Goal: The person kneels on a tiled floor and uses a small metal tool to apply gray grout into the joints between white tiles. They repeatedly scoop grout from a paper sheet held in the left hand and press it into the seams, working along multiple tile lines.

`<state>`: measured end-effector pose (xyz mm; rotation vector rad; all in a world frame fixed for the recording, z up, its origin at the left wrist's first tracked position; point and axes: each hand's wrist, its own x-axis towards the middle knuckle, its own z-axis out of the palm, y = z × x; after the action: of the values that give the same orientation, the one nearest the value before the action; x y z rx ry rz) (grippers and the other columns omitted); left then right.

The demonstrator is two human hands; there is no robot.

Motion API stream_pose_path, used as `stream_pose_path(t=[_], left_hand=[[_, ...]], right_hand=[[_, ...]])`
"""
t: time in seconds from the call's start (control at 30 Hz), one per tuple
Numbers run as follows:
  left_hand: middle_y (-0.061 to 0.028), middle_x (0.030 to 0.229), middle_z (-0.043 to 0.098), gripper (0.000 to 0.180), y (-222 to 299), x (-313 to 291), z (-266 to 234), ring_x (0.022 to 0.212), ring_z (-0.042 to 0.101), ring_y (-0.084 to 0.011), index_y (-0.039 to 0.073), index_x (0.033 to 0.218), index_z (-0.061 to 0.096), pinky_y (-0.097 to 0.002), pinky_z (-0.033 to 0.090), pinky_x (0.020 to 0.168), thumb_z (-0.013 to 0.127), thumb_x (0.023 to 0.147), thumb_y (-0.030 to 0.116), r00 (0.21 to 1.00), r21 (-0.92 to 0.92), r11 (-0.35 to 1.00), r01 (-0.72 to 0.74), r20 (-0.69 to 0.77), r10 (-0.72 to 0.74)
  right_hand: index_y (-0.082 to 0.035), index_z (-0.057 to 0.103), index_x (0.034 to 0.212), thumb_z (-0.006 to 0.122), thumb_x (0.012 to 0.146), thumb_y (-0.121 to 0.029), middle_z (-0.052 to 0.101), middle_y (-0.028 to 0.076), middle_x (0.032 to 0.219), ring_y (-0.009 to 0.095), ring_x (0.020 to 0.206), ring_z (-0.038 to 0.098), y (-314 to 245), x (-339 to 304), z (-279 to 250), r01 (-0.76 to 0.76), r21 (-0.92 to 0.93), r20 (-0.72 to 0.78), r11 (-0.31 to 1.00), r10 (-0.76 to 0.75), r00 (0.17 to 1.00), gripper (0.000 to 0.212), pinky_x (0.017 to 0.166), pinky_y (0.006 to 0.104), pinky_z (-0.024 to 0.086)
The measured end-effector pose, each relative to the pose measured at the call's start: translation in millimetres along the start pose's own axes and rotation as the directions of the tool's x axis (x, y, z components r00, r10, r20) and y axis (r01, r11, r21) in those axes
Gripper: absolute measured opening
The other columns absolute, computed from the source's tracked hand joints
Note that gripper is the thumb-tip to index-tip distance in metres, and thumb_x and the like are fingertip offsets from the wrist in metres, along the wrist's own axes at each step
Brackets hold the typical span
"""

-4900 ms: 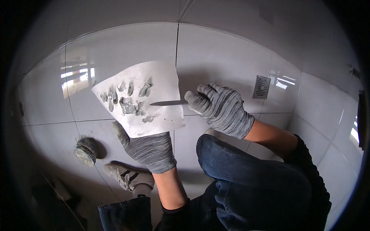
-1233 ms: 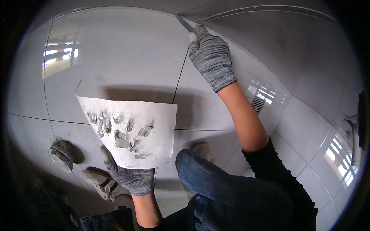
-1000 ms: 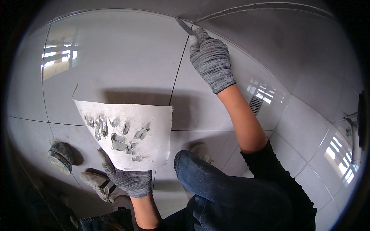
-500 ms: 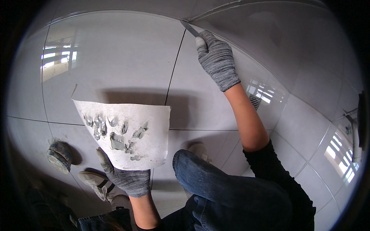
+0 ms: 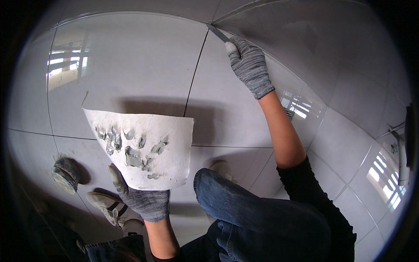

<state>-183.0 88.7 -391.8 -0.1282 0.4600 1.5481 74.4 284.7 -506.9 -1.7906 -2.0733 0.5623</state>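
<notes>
My gloved left hand point(image 5: 143, 198) supports a white sheet point(image 5: 176, 135) from its near edge. The thumb shows along the sheet's left side, while the other fingers are hidden beneath it. Several smears of glossy grey paste point(image 5: 133, 158) lie on the sheet. Farther off to the right, my right hand point(image 5: 252, 66), in a matching grey knit glove, is closed around a thin, flat, dark blade like a narrow scraper point(image 5: 219, 34). Its tip is at the far corner, by the joint where the floor tiles meet the walls. The handle is hidden in the glove.
A dirty round container point(image 5: 66, 175) stands on the tiled floor point(image 5: 126, 56) at left. A floor drain point(image 5: 289, 113) lies beside my right forearm. The dark wall point(image 5: 305, 48) rises close to my right hand. My bent knee point(image 5: 209, 185) and shoe point(image 5: 104, 205) are near.
My right hand and the blade have shifted slightly right along the wall joint. The sheet in my left hand sits a touch higher in view.
</notes>
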Motion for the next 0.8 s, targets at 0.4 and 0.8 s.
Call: stream_pose_path(t=[0.4, 0.8], left_hand=[[-0.0103, 0.144, 0.032, 0.053, 0, -3, -5, 0.129, 0.033, -0.0258, 0.007, 0.139, 0.031, -0.0465, 0.021, 0.109, 0.031, 0.097, 0.039, 0.998, -0.018, 0.999, 0.044, -0.039, -0.044], [-0.0106, 0.143, 0.033, 0.054, -1, -6, -4, 0.129, 0.033, -0.0274, 0.009, 0.137, 0.035, -0.0488, 0.021, 0.108, 0.036, 0.094, 0.041, 0.982, -0.073, 0.995, 0.064, -0.171, -0.076]], right_hand=[[-0.003, 0.061, 0.099, 0.053, 0.088, -0.026, 0.063, 0.021, 0.085, 0.037, 0.08, 0.061, 12, -2, 1, 0.082, -0.002, -0.048, 0.997, -0.082, 0.996, 0.027, 0.073, 0.0411, 0.049], [-0.005, 0.061, 0.099, 0.053, 0.088, -0.029, 0.064, 0.02, 0.085, 0.037, 0.08, 0.061, 21, -9, -4, 0.049, -0.004, -0.04, 0.999, -0.049, 0.998, 0.028, 0.073, 0.0424, 0.049]])
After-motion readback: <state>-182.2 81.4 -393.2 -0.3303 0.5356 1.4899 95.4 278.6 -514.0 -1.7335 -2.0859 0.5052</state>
